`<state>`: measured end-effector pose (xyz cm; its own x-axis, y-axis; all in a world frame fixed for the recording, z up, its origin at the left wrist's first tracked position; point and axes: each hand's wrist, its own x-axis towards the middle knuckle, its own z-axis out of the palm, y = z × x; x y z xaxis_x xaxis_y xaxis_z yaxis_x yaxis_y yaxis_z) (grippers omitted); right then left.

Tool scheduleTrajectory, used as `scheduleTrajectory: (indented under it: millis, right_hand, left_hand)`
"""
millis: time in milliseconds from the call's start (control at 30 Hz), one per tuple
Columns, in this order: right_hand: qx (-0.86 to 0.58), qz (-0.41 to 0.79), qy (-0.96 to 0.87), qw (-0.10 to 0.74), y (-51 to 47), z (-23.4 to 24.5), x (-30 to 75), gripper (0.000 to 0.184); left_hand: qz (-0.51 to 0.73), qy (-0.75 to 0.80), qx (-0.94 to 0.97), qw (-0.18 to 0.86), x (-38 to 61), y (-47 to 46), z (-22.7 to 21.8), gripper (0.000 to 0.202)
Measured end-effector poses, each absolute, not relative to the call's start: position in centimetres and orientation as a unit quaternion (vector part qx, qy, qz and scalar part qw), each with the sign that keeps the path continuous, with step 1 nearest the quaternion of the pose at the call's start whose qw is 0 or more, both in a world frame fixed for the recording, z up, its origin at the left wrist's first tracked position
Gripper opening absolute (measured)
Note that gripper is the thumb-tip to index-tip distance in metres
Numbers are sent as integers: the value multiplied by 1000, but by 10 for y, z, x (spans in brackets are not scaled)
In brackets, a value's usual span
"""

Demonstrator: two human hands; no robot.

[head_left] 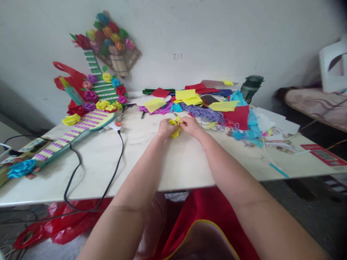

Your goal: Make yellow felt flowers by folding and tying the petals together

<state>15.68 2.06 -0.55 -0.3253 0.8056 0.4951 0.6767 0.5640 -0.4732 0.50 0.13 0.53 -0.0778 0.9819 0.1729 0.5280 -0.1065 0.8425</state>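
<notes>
Out over the middle of the table, my left hand (166,128) is closed on the left side of a crumpled yellow paper flower (175,133). From the other side my right hand (191,126) pinches the same paper, its fingertips close to those of the left. A thin dark stick-like thing (175,115) shows just above the flower; whether a hand holds it I cannot tell. Behind the hands lie yellow paper sheets (185,94) and a tangle of purple yarn (204,113).
At left stands a guitar-shaped craft (93,121) trimmed with paper flowers. A white glue gun (114,125) with a black cord (119,155) lies beside it. Blue crepe paper (252,124) and a dark bottle (251,88) are at right. A red card (325,155) lies near the right edge.
</notes>
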Motion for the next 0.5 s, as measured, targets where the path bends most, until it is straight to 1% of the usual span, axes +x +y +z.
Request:
scheduleTrajectory:
  millis: [167, 300, 433, 500]
  right_hand:
    - [-458, 113, -799, 372, 18, -4, 157, 21]
    - [-443, 123, -802, 380, 19, -4, 158, 17]
    - [-429, 131, -804, 391, 22, -3, 160, 9]
    - [-430, 140, -798, 399, 23, -3, 160, 10]
  left_hand:
    - [426, 590, 622, 288, 5, 0, 4, 11]
    - [426, 588, 621, 295, 5, 2, 2, 14]
    - [440, 564, 622, 318, 3, 4, -2, 16]
    - [453, 547, 618, 337, 2, 4, -4, 14]
